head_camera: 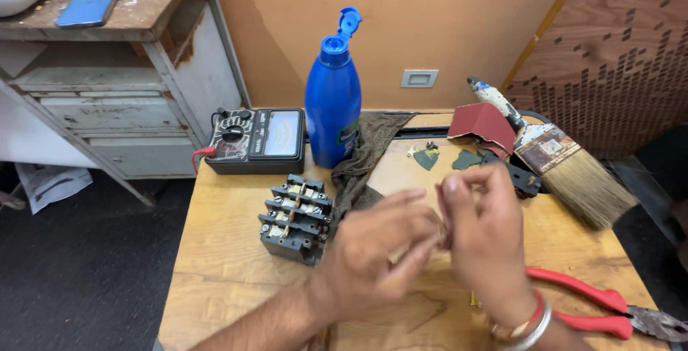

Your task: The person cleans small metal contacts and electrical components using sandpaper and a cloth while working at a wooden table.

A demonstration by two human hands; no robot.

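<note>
Counts: one blue bottle (333, 107) with flip cap open, one analogue meter (254, 141), one black terminal block (295, 218), one paintbrush (562, 161), one red-handled pliers (609, 311), one dark cloth (365, 154).
Surface: wooden worktop (222, 265), dark floor, orange wall.
Left hand (376, 254): fingers pressed together against the right hand, just right of the terminal block.
Right hand (484, 233): fingers pinched; the small part between both hands is blurred, its look unclear.
Pliers: just right of the right wrist.
</note>
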